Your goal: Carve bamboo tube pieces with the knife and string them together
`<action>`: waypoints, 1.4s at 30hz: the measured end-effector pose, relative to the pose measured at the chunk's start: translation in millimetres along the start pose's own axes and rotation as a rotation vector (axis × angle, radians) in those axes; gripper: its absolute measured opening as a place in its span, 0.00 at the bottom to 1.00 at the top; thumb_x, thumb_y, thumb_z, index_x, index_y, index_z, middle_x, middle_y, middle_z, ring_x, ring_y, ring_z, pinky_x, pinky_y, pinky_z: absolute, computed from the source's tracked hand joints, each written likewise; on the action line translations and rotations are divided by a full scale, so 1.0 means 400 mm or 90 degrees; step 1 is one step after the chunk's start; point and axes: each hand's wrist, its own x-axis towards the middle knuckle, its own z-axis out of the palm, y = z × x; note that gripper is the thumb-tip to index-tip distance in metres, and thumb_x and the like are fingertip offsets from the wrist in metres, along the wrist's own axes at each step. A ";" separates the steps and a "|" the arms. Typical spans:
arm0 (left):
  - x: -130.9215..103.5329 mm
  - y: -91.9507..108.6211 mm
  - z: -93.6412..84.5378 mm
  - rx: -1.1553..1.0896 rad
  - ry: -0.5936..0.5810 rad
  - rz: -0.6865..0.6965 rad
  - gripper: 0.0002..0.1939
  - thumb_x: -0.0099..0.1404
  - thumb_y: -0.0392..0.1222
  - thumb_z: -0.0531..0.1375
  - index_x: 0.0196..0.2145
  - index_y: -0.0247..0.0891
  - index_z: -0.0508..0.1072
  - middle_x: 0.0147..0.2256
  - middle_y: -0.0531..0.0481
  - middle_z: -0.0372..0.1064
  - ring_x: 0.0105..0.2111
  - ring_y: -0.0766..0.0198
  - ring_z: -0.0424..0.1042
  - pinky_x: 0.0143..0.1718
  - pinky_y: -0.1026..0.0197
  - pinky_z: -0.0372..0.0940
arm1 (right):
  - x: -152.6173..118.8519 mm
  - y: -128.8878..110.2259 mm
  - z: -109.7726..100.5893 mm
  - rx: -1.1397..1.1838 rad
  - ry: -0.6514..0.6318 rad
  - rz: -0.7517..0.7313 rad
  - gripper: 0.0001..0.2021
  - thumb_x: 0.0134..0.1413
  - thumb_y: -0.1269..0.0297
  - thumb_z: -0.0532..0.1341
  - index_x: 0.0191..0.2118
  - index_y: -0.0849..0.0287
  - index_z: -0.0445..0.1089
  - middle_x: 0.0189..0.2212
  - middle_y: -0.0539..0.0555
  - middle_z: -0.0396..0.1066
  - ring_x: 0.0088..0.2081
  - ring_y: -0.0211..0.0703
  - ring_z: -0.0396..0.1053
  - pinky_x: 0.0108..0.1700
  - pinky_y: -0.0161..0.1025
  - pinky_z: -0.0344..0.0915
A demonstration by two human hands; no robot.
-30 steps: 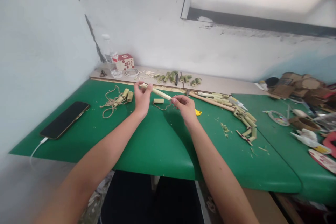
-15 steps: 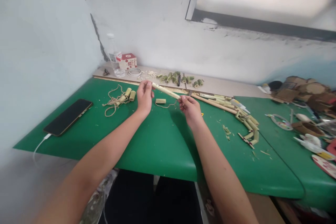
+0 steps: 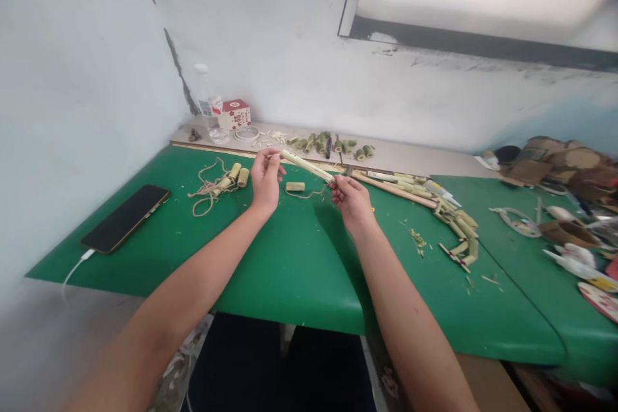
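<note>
A pale bamboo tube (image 3: 305, 165) is held up at a slant over the green table mat (image 3: 290, 257). My left hand (image 3: 266, 177) is closed at its upper left end, fingers pinched together. At the lower right end, my right hand (image 3: 348, 199) grips the tube between thumb and fingers. Below the tube, a short bamboo piece (image 3: 295, 187) lies on the mat with a thin cord (image 3: 309, 195) by it. Left of my left hand rest more short bamboo pieces (image 3: 243, 177) and tangled twine (image 3: 203, 196).
A phone (image 3: 124, 217) lies on the left. Along the wall stand a bottle (image 3: 212, 112) and a red-and-white box (image 3: 235, 114), beside cut green bamboo pieces (image 3: 318, 141). On the right are a long wooden stick (image 3: 396, 191), linked bamboo segments (image 3: 464, 232) and a cluttered pile (image 3: 570, 161).
The view has shifted slightly. Both hands keep hold of the tube, and its position between them is nearly the same.
</note>
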 end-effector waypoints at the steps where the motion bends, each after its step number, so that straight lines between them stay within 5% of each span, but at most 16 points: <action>1: 0.000 -0.002 0.000 0.006 -0.002 0.010 0.15 0.66 0.55 0.69 0.40 0.42 0.74 0.30 0.54 0.70 0.25 0.69 0.71 0.21 0.69 0.60 | 0.001 0.001 -0.001 0.003 -0.003 0.003 0.20 0.36 0.52 0.82 0.31 0.56 0.78 0.28 0.50 0.78 0.25 0.35 0.67 0.26 0.32 0.64; 8: -0.003 -0.005 0.000 0.044 -0.015 0.076 0.17 0.67 0.56 0.69 0.41 0.41 0.72 0.45 0.47 0.79 0.28 0.70 0.73 0.25 0.68 0.64 | 0.007 0.008 -0.006 -0.026 -0.028 0.007 0.14 0.42 0.55 0.79 0.29 0.55 0.78 0.27 0.52 0.78 0.24 0.36 0.65 0.24 0.33 0.64; 13: 0.006 -0.012 -0.005 0.048 -0.027 0.093 0.18 0.69 0.56 0.69 0.42 0.41 0.71 0.47 0.46 0.79 0.30 0.69 0.74 0.31 0.66 0.69 | 0.007 0.008 -0.008 -0.038 -0.045 0.016 0.11 0.44 0.58 0.77 0.30 0.55 0.78 0.28 0.53 0.78 0.24 0.37 0.66 0.26 0.35 0.65; 26: 0.004 0.007 -0.003 0.044 -0.051 0.080 0.20 0.67 0.59 0.71 0.43 0.40 0.75 0.44 0.44 0.81 0.30 0.68 0.75 0.24 0.68 0.64 | 0.009 0.004 -0.008 -0.073 -0.024 -0.001 0.15 0.37 0.56 0.78 0.31 0.55 0.78 0.27 0.52 0.78 0.25 0.37 0.66 0.26 0.35 0.64; 42: -0.017 0.022 0.016 0.032 -0.086 0.101 0.24 0.62 0.62 0.73 0.44 0.42 0.77 0.38 0.48 0.80 0.34 0.64 0.79 0.37 0.63 0.75 | 0.005 0.003 -0.008 -0.044 -0.059 0.047 0.15 0.38 0.58 0.79 0.30 0.55 0.76 0.27 0.51 0.76 0.25 0.36 0.64 0.27 0.34 0.64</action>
